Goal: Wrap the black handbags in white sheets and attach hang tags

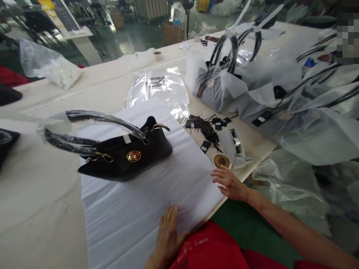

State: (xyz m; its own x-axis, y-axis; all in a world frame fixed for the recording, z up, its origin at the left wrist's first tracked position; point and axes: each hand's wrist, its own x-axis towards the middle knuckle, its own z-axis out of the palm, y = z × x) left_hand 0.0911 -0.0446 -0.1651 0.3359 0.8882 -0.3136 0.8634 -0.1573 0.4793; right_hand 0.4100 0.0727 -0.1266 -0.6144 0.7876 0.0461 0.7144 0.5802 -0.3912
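A black handbag (129,157) with a round gold emblem lies tilted on a large white wrapping sheet (134,209); its two handles (84,129) are wrapped in clear plastic and stick out to the left. My left hand (168,233) rests flat, fingers together, on the sheet's near edge. My right hand (231,183) lies flat with fingers spread at the sheet's right corner, beside a roll of tape (221,160). Neither hand holds anything.
A pile of black hang tags (206,129) lies right of the sheet. Clear plastic bags (158,87) lie behind it. Wrapped handbags (221,80) crowd the right side of the table (36,209). A plastic sack (50,65) sits far left.
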